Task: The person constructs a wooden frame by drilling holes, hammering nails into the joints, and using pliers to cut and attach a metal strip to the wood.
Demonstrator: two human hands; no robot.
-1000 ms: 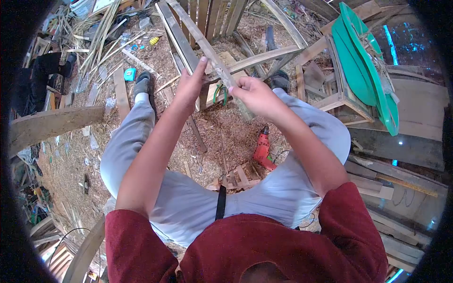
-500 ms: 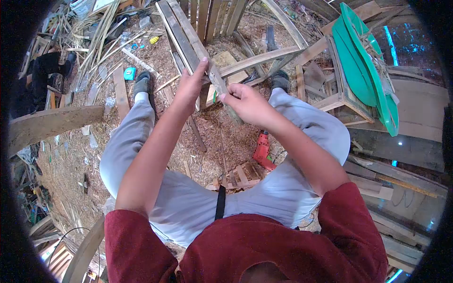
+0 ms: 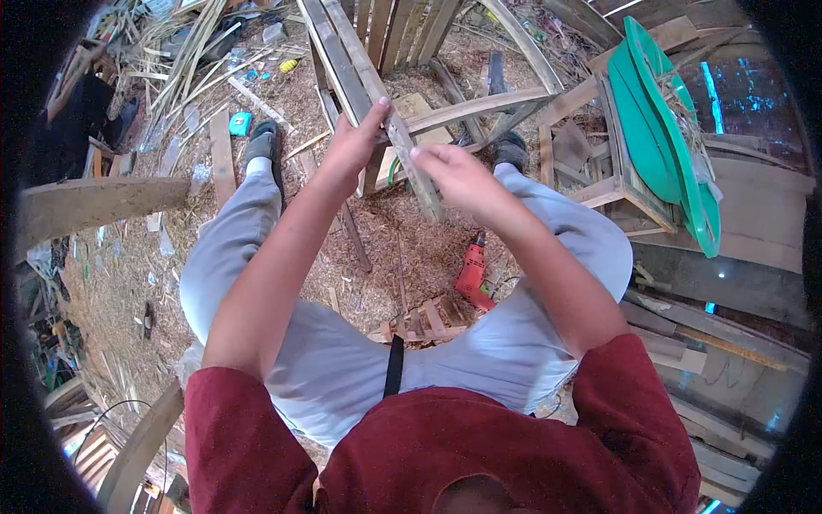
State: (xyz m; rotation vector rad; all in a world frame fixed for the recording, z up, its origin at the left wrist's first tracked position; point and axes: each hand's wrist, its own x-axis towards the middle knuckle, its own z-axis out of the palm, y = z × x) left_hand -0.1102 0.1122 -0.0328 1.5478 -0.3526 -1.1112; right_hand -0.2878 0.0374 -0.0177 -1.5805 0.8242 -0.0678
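Note:
A wooden chair-like frame (image 3: 458, 113) of weathered slats and a curved arm stands between my lower legs. My left hand (image 3: 355, 141) is closed round the long slat (image 3: 414, 176) on its near side, thumb on top. Just to the right, my right hand (image 3: 454, 176) has its fingers curled in a pinch at the slat's edge. Whatever those fingers hold, if anything, is too small to make out. Below the slat's free end, a red power drill (image 3: 473, 276) lies on the shavings beside my right thigh.
A green plastic chair (image 3: 655, 137) lies tipped over at the right, against a wooden frame. Wood shavings and scraps cover the floor (image 3: 120, 291). A turquoise tape measure (image 3: 241, 124) sits near my left shoe. Planks (image 3: 719, 325) are stacked at the right.
My right hand has shifted slightly up and right along the slat, uncovering more of its lower end. The left hand keeps its hold. The whole view has shifted a little.

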